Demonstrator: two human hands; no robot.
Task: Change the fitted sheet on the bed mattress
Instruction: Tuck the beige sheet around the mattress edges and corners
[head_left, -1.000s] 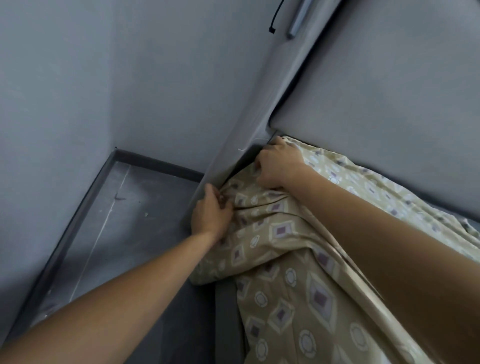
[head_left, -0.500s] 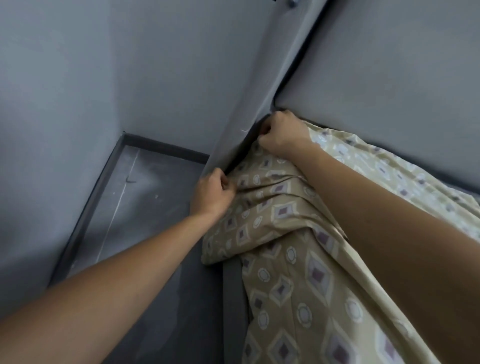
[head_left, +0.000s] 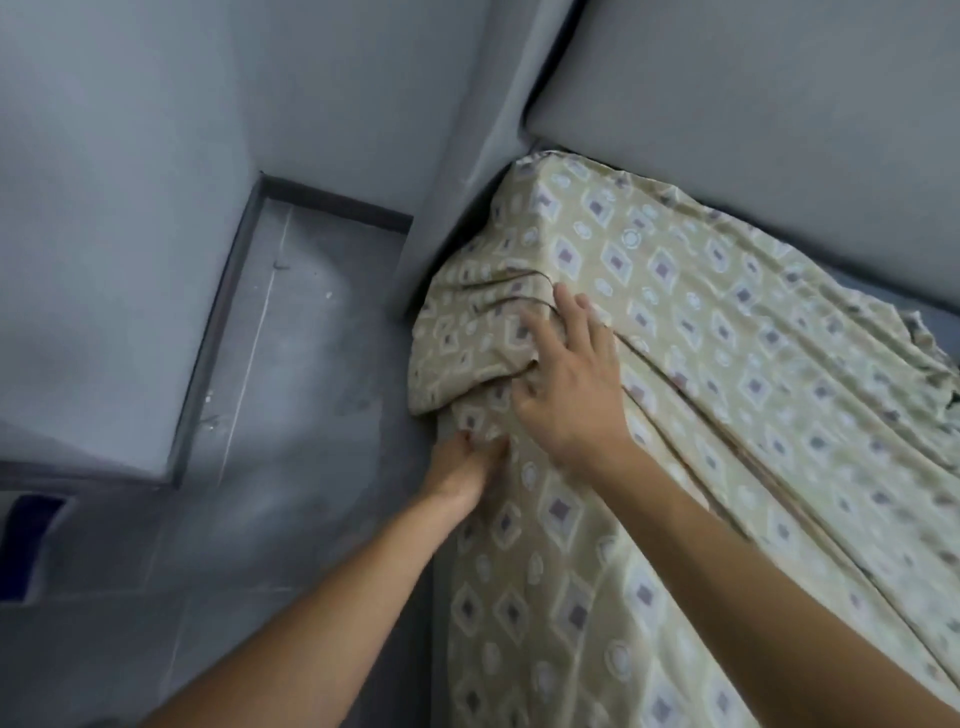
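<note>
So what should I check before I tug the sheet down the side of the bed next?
1. Sheet over the top corner by the headboard: ok, the corner is covered.
2. Left hand gripping the sheet's side edge: ok, fingers pinch the fabric.
3. Right hand steadying the top: ok, it rests flat on the sheet.
4. Sheet smooth near the corner: not ok, folds bunch beside the right hand.
5. Edge tucked under the mattress: cannot tell, hidden.
6. Floor beside the bed free to step: ok.

One head-worn camera looks steeply down and forward. It sits close above the bed (head_left: 727, 364) corner beside the floor (head_left: 291, 415).
</note>
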